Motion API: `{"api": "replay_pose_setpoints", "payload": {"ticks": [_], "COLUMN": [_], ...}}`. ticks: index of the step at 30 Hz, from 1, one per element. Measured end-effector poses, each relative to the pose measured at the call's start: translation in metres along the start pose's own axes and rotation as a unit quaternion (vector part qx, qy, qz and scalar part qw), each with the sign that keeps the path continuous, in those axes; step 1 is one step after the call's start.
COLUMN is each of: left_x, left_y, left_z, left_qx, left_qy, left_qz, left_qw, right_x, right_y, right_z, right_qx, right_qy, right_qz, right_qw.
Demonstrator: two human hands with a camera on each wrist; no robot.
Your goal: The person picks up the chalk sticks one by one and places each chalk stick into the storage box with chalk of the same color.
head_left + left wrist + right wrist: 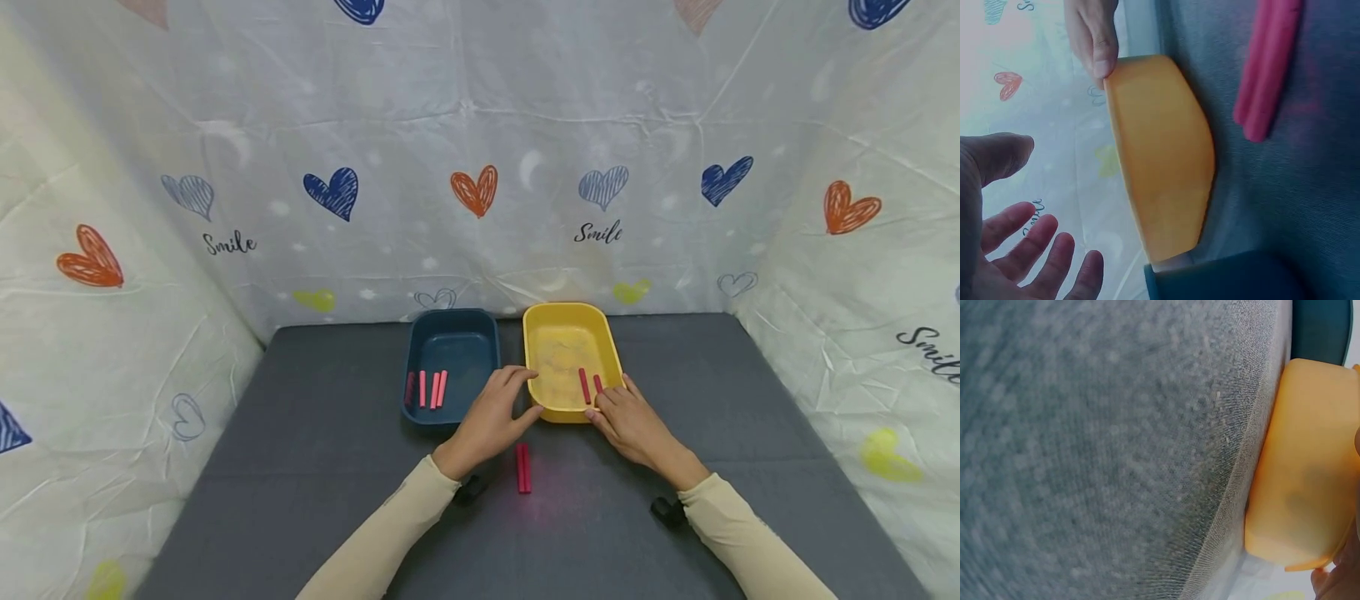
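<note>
A yellow tray stands at the back of the table, with red sticks lying inside it. My right hand grips its near right corner. The thumb is at the front rim, other fingers reach along the right side, and they cover the lower end of one stick. At the tray's near left side, my left hand is held with thumb and fingers spread apart. The left wrist view shows nothing between those fingers. Two more red sticks lie side by side on the table in front of the tray.
A dark blue tray stands left of the yellow one and holds several pink sticks plus a darker one. Dark grey cloth covers the table. A white printed curtain hangs behind and at both sides.
</note>
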State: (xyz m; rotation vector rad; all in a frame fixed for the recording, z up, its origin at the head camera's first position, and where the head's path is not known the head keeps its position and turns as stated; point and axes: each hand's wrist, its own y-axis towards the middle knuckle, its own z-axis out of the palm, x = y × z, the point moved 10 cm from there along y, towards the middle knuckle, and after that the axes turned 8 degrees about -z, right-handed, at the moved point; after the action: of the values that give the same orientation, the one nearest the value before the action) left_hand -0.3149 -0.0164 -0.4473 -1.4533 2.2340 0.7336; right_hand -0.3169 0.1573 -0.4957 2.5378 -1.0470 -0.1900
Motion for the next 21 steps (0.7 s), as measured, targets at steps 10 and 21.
{"api": "replay_pose_setpoints", "payload": {"ticks": [10, 21], "left_x": [0.014, 0.011], "left_y": [-0.026, -0.059], "left_z": [-0.003, -0.009], "left_qx": [0.006, -0.026], "left_qy": [0.017, 0.041], "left_qz": [-0.006, 0.027], "left_qw": [0.9998, 0.9985], "right_x": [-0.001, -0.003], "right_y": [0.0, 0.001], "right_z": [-0.001, -0.001], "right_qx": [0.004, 0.005], "right_qy": [0.005, 0.01], "right_qz": [0.004, 0.003], "right_qw": [1.0, 1.0]}}
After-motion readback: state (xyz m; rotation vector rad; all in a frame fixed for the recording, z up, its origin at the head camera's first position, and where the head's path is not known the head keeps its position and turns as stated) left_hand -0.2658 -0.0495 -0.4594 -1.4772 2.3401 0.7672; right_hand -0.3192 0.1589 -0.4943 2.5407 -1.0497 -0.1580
